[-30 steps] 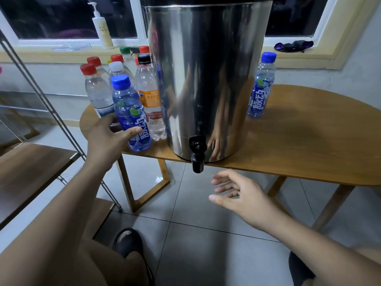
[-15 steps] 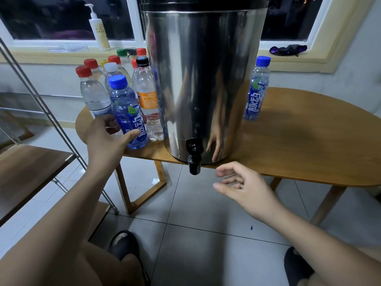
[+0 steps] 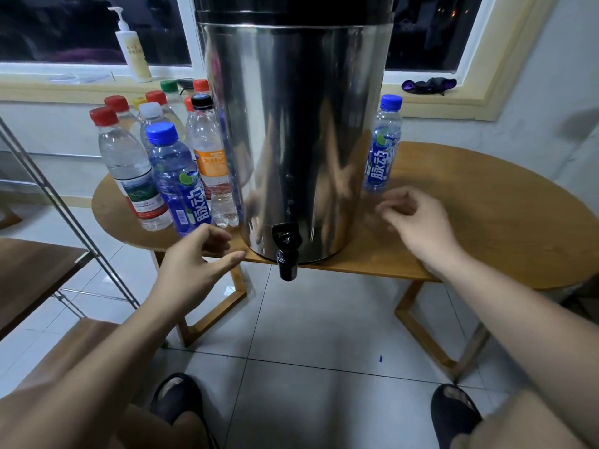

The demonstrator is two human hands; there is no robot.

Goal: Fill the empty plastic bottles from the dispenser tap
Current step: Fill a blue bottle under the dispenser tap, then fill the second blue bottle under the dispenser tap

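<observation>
A tall steel dispenser stands on the wooden table, its black tap hanging over the front edge. Several capped plastic bottles cluster left of it, a blue-labelled bottle in front. One more blue-capped bottle stands right of the dispenser. My left hand hovers just below the front blue bottle, fingers loosely spread, holding nothing. My right hand is over the table right of the dispenser, fingers relaxed and blurred, close to the right bottle without touching it.
A metal rack with wooden shelves stands at the left. A pump bottle and a dark cloth lie on the windowsill. My sandalled feet rest on the tiled floor under the table edge.
My left hand let go of the front blue bottle and dropped down right toward the table edge. My right hand rose from below the tap onto the table near the right bottle.
</observation>
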